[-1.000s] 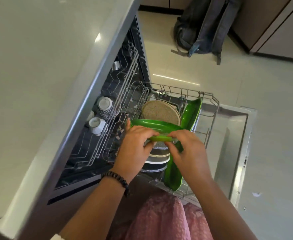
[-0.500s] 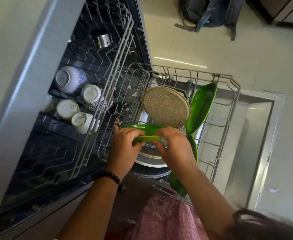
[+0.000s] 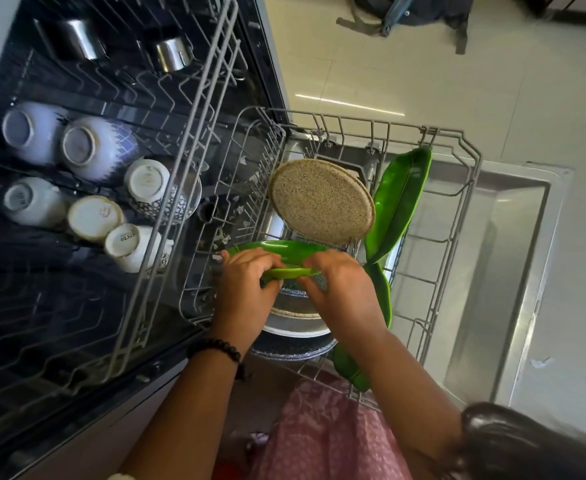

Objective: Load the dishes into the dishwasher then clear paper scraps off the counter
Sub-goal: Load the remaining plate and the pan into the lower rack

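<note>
Both hands on one green plate (image 3: 277,252), held on edge over the lower rack (image 3: 464,188). Left hand (image 3: 244,289) grips the plate's near rim from the left, fingers curled over the top, thumb under. Right hand (image 3: 345,289) pinches the same rim from the right, fingers bent over it. Black bead bracelet (image 3: 217,346) on the left wrist.

Plate sits across the middle of the rack, lower part among the tines; cannot tell if it is fully seated. Just behind it, a speckled beige round plate (image 3: 322,202) stands tilted, back facing up. Under the hands, more plates stacked upright toward the rack's near edge: a dark speckled one (image 3: 295,351) and a pale one (image 3: 298,329). Along the rack's right side, two long green leaf-shaped dishes on edge, one toward the far corner (image 3: 402,199), one toward the near corner (image 3: 379,299).

Upper rack (image 3: 167,188) pulled out to the left, holding upturned bowls (image 3: 94,147) and cups (image 3: 128,244), patterned bowl (image 3: 167,195) at its right edge, two steel cups (image 3: 173,53) at the far end. Dishwasher door (image 3: 513,254) lies open flat to the right. Tiled floor (image 3: 423,81) beyond, grey backpack (image 3: 405,12) at the far side, a paper scrap (image 3: 540,362) on the floor by the door. Pink patterned garment (image 3: 319,427) at the bottom.
</note>
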